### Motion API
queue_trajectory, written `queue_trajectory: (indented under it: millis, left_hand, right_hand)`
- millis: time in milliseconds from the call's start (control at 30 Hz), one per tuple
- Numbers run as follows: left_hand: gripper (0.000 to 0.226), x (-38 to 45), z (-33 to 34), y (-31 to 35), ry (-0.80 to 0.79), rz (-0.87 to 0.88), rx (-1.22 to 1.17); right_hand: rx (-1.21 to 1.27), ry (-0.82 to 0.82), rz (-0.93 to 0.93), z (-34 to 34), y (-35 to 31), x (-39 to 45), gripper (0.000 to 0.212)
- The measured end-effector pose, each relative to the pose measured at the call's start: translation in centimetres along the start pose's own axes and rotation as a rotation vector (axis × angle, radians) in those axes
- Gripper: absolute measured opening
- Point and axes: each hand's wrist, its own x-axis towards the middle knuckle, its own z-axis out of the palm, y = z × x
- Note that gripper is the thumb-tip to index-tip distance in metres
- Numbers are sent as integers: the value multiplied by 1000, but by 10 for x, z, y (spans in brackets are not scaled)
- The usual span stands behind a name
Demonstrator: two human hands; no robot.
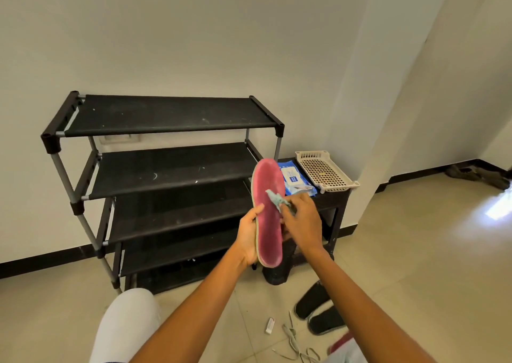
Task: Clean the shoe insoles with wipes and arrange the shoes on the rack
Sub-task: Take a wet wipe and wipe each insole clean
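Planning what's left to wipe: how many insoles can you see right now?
3. A pink insole held in the left hand, wiped by the right hand; two black insoles on the floor. Others may be hidden.

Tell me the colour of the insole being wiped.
Pink-red, with a pale edge; the insole shows in the head view.

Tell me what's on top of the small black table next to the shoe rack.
On the black table sit a blue wet-wipe pack and a cream perforated plastic tray. The pink insole covers the pack's left edge, so anything lying there is hidden.
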Motion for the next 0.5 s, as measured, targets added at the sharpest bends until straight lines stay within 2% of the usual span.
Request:
queue_trajectory:
  millis: [133,167,300,367,433,500]
  left_hand:
    - [44,1,3,11,1,29,22]
    - [44,3,1,13,19,32,26]
    - [71,14,-11,17,51,46,6]
    - [68,14,-19,17,48,54,13]
    - [60,13,-20,16,24,77,62]
    - [47,10,-10,11,27,95,132]
  right_hand:
    - [-17,-124,-73,4,-7,-5,15]
    - [-56,-118,-109,7,-11,-10,15]
    - [-45,-21,-202,16,-25,-34,17]
    - [-67,-76,-312,17,-26,-43,20]
    - [-189,-90,-369,15,-24,-36,21]
    - [-259,-18,-261,13,-22,-16,19]
